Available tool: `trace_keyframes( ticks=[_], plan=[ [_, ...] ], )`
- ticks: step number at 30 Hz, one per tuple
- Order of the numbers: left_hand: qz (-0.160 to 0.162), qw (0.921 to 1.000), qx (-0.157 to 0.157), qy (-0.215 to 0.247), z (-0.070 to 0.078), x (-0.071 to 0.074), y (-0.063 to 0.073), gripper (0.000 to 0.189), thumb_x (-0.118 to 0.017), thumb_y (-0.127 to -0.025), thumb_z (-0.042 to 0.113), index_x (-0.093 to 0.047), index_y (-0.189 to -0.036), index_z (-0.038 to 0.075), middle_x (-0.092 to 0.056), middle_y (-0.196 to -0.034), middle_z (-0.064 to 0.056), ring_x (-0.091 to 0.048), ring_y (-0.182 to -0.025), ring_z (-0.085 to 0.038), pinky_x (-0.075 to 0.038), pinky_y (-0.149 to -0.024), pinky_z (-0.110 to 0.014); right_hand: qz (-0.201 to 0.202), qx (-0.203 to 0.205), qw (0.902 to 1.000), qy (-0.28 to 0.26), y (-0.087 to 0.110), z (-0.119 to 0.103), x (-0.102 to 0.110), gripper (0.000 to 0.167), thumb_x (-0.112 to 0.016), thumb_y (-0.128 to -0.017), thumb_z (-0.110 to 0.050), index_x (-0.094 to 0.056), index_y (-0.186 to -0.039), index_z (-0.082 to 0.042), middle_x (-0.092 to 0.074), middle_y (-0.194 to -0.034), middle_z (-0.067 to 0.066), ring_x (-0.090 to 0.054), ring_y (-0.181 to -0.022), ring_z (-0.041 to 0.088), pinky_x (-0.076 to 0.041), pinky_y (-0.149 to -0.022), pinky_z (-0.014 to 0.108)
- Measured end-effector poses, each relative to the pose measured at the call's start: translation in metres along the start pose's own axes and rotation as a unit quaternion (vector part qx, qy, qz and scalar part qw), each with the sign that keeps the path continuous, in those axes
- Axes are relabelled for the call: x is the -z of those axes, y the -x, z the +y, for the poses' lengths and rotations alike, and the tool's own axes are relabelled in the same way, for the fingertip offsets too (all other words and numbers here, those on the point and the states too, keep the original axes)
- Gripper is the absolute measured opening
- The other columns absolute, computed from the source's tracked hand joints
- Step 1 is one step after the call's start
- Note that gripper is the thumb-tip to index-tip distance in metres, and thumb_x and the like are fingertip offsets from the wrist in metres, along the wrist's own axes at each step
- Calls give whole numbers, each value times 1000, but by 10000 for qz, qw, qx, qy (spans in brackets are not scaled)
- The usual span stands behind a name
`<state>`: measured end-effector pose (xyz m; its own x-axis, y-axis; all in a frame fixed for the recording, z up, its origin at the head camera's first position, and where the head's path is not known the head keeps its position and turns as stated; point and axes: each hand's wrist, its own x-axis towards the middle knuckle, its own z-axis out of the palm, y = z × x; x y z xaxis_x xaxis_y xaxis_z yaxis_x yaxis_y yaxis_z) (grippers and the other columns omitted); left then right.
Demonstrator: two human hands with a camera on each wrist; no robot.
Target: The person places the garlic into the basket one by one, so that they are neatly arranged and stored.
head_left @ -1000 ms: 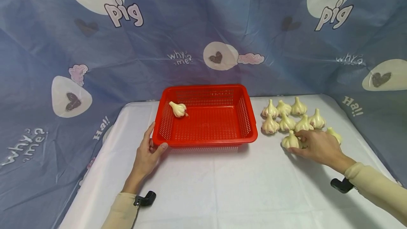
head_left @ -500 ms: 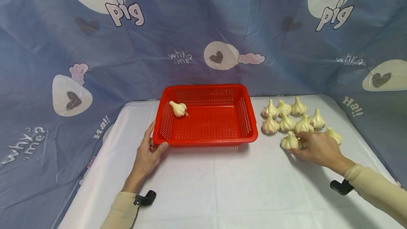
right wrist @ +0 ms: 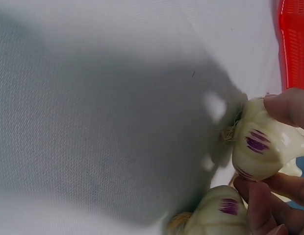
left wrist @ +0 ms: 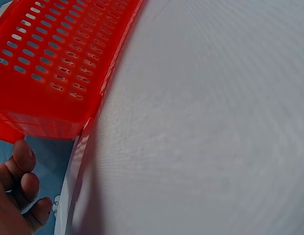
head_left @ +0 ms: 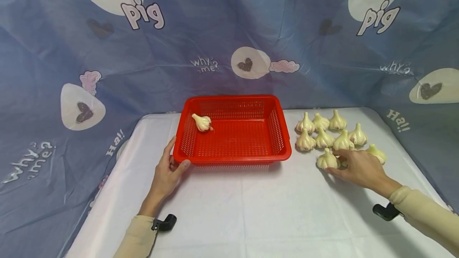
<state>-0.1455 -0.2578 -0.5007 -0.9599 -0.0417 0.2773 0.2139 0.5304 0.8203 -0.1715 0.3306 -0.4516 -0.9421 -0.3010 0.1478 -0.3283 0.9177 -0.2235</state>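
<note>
My left hand (head_left: 165,179) holds the near left corner of a red plastic basket (head_left: 234,160), its thumb at the front rim. In the left wrist view its fingertips (left wrist: 24,155) are bent beneath the basket's edge. One garlic bulb (head_left: 203,123) lies tilted inside, toward the left wall. On the right, my right hand (head_left: 360,171) pinches a purple-streaked garlic bulb (right wrist: 256,142) between thumb and fingers, low at the table. A second bulb (right wrist: 219,213) sits close under those fingers, partly hidden. Several more garlic bulbs (head_left: 324,138) stand just behind the hand.
A white cloth (head_left: 247,210) covers the table. Behind it hangs a blue printed fabric (head_left: 201,23), which also borders both sides. Another garlic bulb (head_left: 376,153) stands beyond the right hand, near the table's right side.
Both hands keep nearly the same places. The pinched garlic bulb shows only a very slight shift, and the whole head view drifts a little.
</note>
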Motion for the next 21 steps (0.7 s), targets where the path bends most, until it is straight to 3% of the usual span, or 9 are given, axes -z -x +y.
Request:
trace_keyframes(
  ticks=[9,21],
  plan=[
    [-17,10000,91,-14,2,0,1,92,-79,-94,22,-26,-168,38,-59,-81,-2,-53,-72,-13,-45,-67,-25,-76,48,9999,-86,1,1,0,58,-89,-80,-47,-76,-122,-8,-79,-89,2,-50,-56,4,-38,-43,29],
    [-7,10000,83,-44,0,0,0,91,-78,-95,23,-26,-168,38,-57,-80,-3,-52,-72,-14,-44,-66,-25,-159,275,9994,-108,0,1,1,58,-91,-79,-48,-78,-121,-10,-72,-84,-9,-52,-63,1,-40,-49,26]
  ],
)
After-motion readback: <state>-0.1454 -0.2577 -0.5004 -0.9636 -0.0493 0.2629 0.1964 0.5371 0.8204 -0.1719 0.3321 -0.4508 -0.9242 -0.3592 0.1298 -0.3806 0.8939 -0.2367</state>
